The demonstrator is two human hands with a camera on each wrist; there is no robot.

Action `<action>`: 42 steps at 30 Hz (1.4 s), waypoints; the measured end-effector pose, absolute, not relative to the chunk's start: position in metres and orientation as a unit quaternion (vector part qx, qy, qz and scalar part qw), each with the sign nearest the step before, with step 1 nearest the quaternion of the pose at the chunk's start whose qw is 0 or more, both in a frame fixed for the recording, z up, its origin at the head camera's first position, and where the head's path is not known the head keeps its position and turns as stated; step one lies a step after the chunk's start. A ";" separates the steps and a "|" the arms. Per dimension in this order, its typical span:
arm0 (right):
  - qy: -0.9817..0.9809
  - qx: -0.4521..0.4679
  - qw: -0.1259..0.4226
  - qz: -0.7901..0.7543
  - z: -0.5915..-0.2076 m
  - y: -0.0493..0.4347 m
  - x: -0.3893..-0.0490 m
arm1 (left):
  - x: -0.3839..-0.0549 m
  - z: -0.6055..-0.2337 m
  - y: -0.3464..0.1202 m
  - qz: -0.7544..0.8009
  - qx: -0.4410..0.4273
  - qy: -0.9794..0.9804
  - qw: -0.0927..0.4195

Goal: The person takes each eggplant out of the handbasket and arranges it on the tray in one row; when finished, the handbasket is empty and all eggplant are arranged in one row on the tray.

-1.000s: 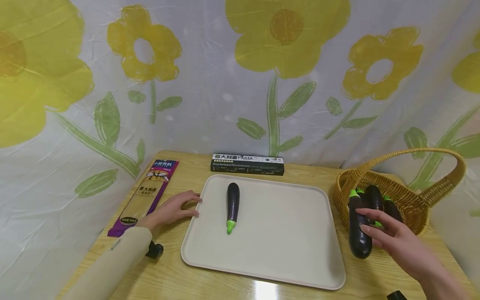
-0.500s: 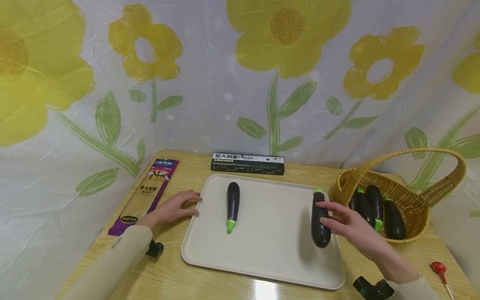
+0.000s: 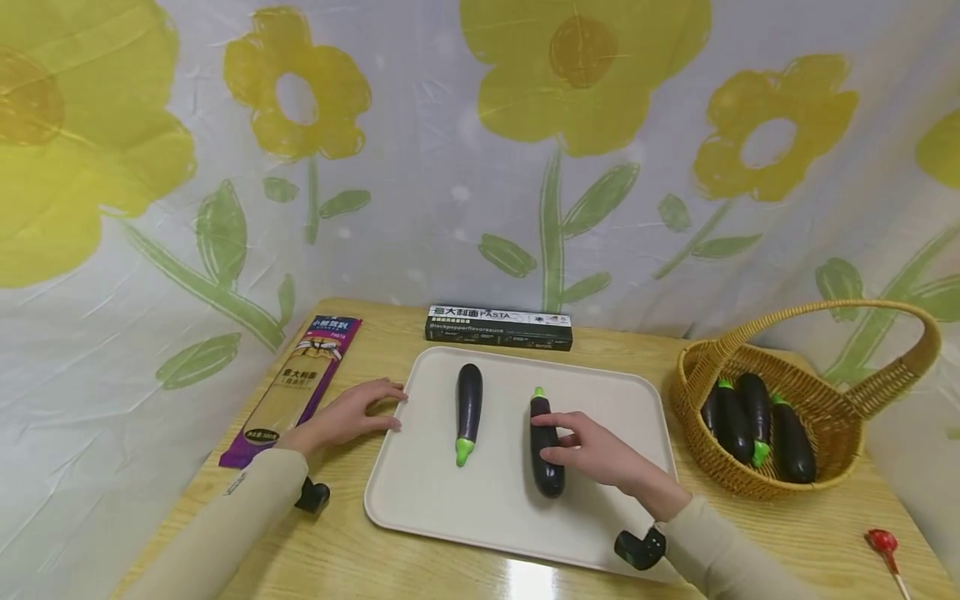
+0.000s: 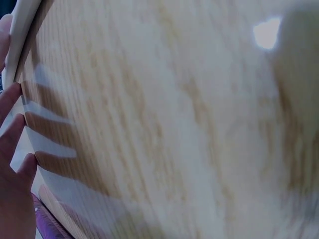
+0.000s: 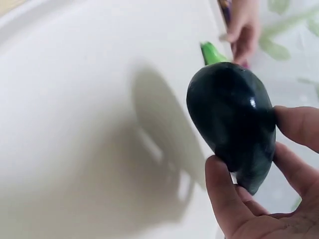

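Over the middle of the cream tray (image 3: 600,533), my right hand (image 3: 592,450) pinches a dark eggplant (image 3: 546,458) between thumb and fingers, its green stem end pointing away. In the right wrist view that eggplant (image 5: 229,109) hangs just above the tray, its shadow falling beside it. Another eggplant (image 3: 469,400) lies on the tray's left part, green stem toward the front. My left hand (image 3: 348,417) rests at the tray's left edge, fingers extended and fingertips by the rim. The left wrist view shows those fingers (image 4: 10,134) above the wood, partly cut off.
A wicker basket (image 3: 697,442) with a tall handle holds several eggplants at the right. Behind the tray stands a black pasta box (image 3: 498,329). A purple pasta packet (image 3: 292,383) lies at left, a red lollipop (image 3: 883,542) at front right.
My right hand has carried the eggplant from the basket's front leftward to above the middle of the tray. My left hand has stayed at the tray's left edge.
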State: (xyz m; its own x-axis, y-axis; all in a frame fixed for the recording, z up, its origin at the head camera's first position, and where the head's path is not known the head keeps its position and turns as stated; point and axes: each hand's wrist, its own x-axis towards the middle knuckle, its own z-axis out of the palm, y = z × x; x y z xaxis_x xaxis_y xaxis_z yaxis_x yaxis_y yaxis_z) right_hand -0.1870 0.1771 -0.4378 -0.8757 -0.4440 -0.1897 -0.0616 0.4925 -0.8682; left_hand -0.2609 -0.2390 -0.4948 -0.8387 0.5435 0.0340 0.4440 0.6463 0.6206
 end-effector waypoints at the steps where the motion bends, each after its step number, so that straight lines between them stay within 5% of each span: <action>1: 0.842 -0.154 0.200 -0.477 -0.440 0.170 -0.189 | -0.261 -0.494 -0.239 0.319 0.273 0.904 0.078; 19: 0.880 -0.166 0.115 -0.431 -0.464 0.112 -0.228 | -0.263 -0.495 -0.238 0.312 0.276 0.906 0.076; 42: 0.857 -0.155 0.146 -0.469 -0.465 0.102 -0.224 | -0.263 -0.497 -0.240 0.307 0.274 0.909 0.073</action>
State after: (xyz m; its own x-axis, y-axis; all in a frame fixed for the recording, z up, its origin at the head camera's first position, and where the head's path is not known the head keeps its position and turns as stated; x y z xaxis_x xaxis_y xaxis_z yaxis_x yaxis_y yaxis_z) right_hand -0.2241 0.1017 -0.4646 -0.9088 -0.4036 -0.1054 -0.1289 0.5121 -0.8492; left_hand -0.2626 -0.2400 -0.4973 -0.8392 0.5426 0.0363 0.4536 0.6617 0.5970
